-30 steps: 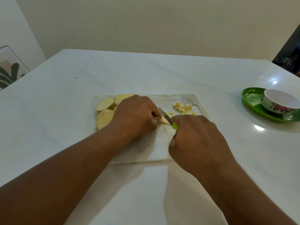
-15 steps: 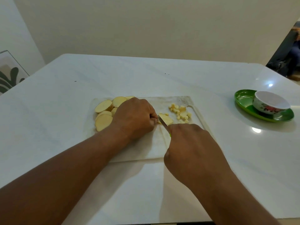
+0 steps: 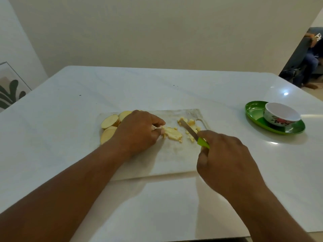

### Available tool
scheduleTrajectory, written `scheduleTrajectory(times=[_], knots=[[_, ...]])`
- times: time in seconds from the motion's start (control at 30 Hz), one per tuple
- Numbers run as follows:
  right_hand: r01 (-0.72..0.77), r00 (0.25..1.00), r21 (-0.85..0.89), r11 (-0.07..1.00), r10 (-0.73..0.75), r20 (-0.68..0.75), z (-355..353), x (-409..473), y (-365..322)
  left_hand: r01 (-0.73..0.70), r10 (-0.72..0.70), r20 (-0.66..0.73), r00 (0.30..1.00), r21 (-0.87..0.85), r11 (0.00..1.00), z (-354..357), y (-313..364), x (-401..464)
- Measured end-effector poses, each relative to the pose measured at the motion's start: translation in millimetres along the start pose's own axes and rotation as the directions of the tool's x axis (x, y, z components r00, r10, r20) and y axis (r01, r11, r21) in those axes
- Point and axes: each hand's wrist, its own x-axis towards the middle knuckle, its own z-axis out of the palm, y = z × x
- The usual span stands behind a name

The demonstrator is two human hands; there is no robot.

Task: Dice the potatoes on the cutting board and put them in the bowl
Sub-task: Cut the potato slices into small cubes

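A white cutting board (image 3: 174,154) lies in the middle of the table. Several round potato slices (image 3: 109,121) are stacked at its left end. My left hand (image 3: 138,132) rests on the board with curled fingers and pinches the left end of a cut potato slice (image 3: 172,133). My right hand (image 3: 225,158) grips a green-handled knife (image 3: 189,131), its blade lying over a small heap of diced potato (image 3: 191,127) at the board's right end. The white bowl (image 3: 281,116) with a flower pattern stands far right, apart from both hands.
The bowl sits on a green oval plate (image 3: 253,110) near the table's right edge. The white table (image 3: 70,119) runs to a wall behind. A person sits on a seat (image 3: 312,58) beyond the table's far right corner. A framed picture (image 3: 10,88) leans at left.
The knife has moved right, away from the slice at my left hand, over to the diced heap. My left hand stays on the slice. The view has tilted up slightly.
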Motion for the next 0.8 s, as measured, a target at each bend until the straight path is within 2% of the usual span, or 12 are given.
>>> scheduleTrajectory(times=[0.13, 0.23, 0.37, 0.6, 0.7, 0.8], knots=[[-0.099, 0.995, 0.113, 0.989, 0.100, 0.002, 27.5, 36.8, 21.5, 0.082, -0.085, 0.010, 0.996, 0.172, 0.982, -5.5, -0.4, 3.4], [-0.113, 0.993, 0.129, 0.985, 0.108, 0.045, 42.9, 62.3, 27.1, 0.050, -0.069, 0.077, 0.995, 0.228, 0.972, 2.4, 10.7, 9.3], [-0.098, 0.992, 0.205, 0.974, 0.078, 0.103, 55.8, 83.5, 23.6, 0.024, -0.045, 0.124, 0.991, 0.167, 0.986, 13.9, 26.6, 20.2], [-0.010, 0.999, 0.220, 0.976, -0.001, 0.050, 38.2, 46.1, 23.8, 0.135, -0.131, 0.100, 0.986, -0.033, 0.990, 4.1, 10.6, 13.7], [0.051, 0.997, 0.161, 0.986, -0.058, 0.042, 32.9, 18.1, 11.9, 0.175, -0.177, 0.090, 0.980, 0.026, 0.984, -7.5, -0.7, 9.3], [0.096, 0.995, 0.181, 0.979, -0.100, 0.016, 37.3, 2.0, 0.9, 0.224, -0.229, 0.066, 0.971, 0.072, 0.972, -9.3, -1.6, 10.7]])
